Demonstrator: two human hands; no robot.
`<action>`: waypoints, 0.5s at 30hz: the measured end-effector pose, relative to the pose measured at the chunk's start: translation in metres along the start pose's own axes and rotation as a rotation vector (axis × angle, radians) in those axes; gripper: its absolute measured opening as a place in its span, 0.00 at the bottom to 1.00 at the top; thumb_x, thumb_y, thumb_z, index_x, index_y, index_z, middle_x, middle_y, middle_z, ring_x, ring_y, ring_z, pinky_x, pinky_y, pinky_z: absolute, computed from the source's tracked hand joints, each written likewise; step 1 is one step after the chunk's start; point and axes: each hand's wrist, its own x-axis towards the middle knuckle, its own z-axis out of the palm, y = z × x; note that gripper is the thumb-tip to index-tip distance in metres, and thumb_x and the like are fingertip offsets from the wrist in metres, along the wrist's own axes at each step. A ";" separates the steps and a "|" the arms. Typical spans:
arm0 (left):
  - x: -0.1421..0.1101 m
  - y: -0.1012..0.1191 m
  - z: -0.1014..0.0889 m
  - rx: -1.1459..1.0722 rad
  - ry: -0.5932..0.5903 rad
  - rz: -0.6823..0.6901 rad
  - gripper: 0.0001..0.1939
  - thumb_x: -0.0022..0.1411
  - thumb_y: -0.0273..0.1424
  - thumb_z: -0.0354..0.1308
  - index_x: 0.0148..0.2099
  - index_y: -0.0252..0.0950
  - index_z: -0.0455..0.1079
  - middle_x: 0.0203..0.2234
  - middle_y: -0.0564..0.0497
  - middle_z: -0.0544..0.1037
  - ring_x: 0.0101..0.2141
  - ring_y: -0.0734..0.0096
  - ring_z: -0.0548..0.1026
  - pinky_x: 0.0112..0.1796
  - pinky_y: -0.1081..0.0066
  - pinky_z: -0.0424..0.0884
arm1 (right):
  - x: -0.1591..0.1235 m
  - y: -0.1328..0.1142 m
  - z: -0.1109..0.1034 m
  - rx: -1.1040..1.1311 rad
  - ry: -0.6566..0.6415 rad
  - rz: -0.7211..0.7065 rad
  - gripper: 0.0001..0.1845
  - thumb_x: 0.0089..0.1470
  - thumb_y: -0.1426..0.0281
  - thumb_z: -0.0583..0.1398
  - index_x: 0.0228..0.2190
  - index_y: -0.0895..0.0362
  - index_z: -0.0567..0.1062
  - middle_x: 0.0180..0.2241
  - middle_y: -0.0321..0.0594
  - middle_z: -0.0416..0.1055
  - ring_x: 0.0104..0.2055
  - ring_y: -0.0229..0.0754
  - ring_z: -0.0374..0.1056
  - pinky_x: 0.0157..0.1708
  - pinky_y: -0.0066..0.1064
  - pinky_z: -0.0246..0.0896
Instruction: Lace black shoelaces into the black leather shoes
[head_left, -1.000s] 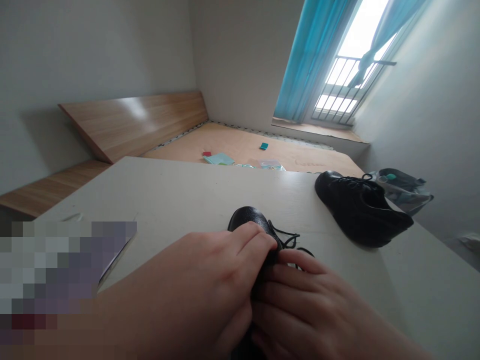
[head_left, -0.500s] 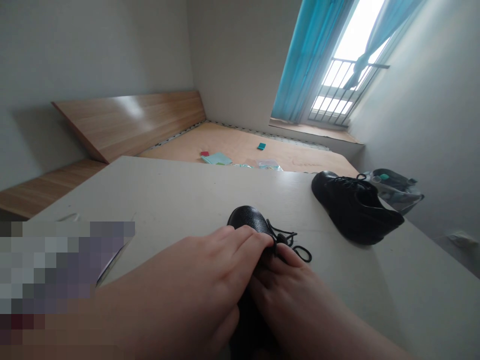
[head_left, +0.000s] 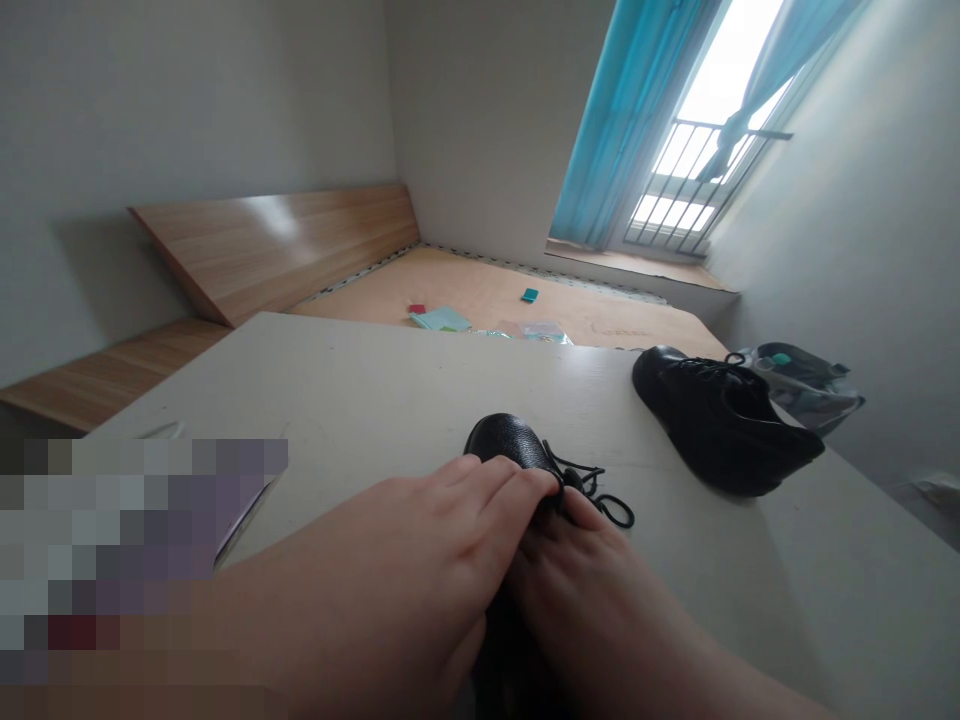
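Closed grip, left hand (head_left: 375, 570) and right hand (head_left: 600, 610), on black leather shoe (head_left: 506, 440)

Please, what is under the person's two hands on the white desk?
A black leather lace-up shoe is under the left hand and right hand, with thin black laces showing beyond the fingers. The hands cover most of the shoe, so its eyelets cannot be seen.

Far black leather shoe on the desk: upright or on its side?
Upright: the black leather shoe sits on its sole on the white desk, with its laced top facing up.
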 end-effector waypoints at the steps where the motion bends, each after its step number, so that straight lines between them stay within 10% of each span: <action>1: 0.000 -0.001 0.000 -0.003 -0.004 -0.002 0.33 0.60 0.23 0.45 0.68 0.34 0.54 0.62 0.40 0.65 0.59 0.53 0.67 0.56 0.50 0.66 | 0.000 0.000 0.000 0.010 -0.009 0.009 0.10 0.53 0.75 0.62 0.37 0.60 0.81 0.41 0.46 0.80 0.44 0.52 0.76 0.49 0.41 0.69; 7: 0.001 -0.002 0.000 -0.020 0.008 0.009 0.34 0.58 0.23 0.47 0.67 0.34 0.54 0.62 0.40 0.65 0.58 0.52 0.67 0.56 0.50 0.66 | 0.006 0.004 -0.004 0.170 -0.107 -0.006 0.05 0.52 0.75 0.63 0.33 0.58 0.80 0.37 0.45 0.81 0.43 0.54 0.76 0.52 0.48 0.65; 12: 0.001 -0.003 0.001 -0.062 0.054 0.009 0.31 0.58 0.23 0.47 0.65 0.35 0.58 0.58 0.41 0.70 0.55 0.54 0.71 0.54 0.52 0.68 | 0.015 0.024 -0.049 0.555 -0.319 0.001 0.05 0.52 0.76 0.62 0.31 0.55 0.77 0.37 0.39 0.79 0.45 0.46 0.73 0.54 0.40 0.61; 15: 0.000 -0.006 0.001 -0.067 0.124 0.061 0.31 0.57 0.23 0.48 0.63 0.37 0.60 0.58 0.43 0.70 0.54 0.55 0.71 0.55 0.54 0.67 | 0.016 0.051 -0.077 0.921 -0.385 0.083 0.05 0.54 0.72 0.59 0.26 0.54 0.73 0.28 0.35 0.74 0.32 0.39 0.70 0.35 0.28 0.67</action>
